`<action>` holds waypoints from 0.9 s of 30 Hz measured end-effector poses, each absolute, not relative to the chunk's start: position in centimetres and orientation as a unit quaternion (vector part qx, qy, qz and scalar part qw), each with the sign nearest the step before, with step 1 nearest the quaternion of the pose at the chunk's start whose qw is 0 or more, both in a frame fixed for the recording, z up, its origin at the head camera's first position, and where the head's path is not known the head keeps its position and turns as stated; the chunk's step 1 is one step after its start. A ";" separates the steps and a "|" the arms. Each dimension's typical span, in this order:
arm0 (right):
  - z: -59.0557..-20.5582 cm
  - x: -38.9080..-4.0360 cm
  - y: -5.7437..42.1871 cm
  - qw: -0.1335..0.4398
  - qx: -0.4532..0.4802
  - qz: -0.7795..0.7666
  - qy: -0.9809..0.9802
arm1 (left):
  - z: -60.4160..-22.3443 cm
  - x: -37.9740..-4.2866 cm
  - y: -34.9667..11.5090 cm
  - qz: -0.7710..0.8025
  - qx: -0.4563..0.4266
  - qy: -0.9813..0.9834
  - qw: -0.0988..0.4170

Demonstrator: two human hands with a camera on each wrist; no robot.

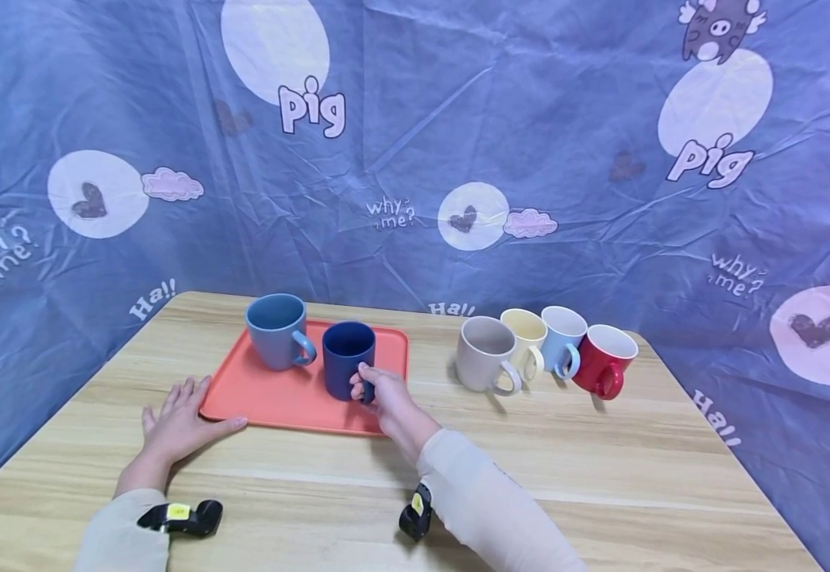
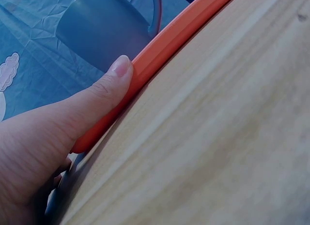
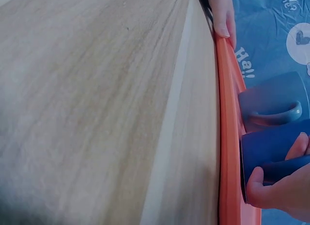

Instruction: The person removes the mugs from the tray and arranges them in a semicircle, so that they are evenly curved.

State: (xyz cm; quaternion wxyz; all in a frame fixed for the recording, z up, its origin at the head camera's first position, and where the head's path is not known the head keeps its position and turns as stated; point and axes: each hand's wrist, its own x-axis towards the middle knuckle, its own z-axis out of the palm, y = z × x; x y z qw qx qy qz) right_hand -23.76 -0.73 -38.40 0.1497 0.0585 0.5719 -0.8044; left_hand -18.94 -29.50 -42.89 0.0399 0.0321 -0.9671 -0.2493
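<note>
A navy blue mug (image 1: 348, 359) stands upright over the right part of a coral-red tray (image 1: 272, 401); whether its base touches the tray I cannot tell. My right hand (image 1: 395, 403) grips its handle, with thumb and fingers curled round it, as the right wrist view also shows. To its left on the tray stands a larger grey-blue mug (image 1: 275, 334), its handle turned right. At the tray's near left corner lies my left hand (image 1: 180, 425) with spread fingers. Its thumb (image 2: 109, 84) touches the tray's rim in the left wrist view.
Right of the tray, on the wooden table (image 1: 600, 477), stand a grey mug (image 1: 482, 357), a cream mug (image 1: 526, 338), a light blue mug (image 1: 561, 338) and a red mug (image 1: 600, 365), close together. A blue patterned cloth (image 1: 415, 143) hangs behind the table.
</note>
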 end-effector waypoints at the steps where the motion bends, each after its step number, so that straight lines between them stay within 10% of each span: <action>1: -38.2 -23.7 -0.6 0.149 0.057 -0.806 0.570 | -42.9 -18.9 -29.5 -0.249 0.032 -0.967 0.040; 27: -33.4 -24.4 3.8 0.123 0.023 -0.810 0.574 | -43.2 -19.1 -29.7 -0.246 0.028 -0.968 0.035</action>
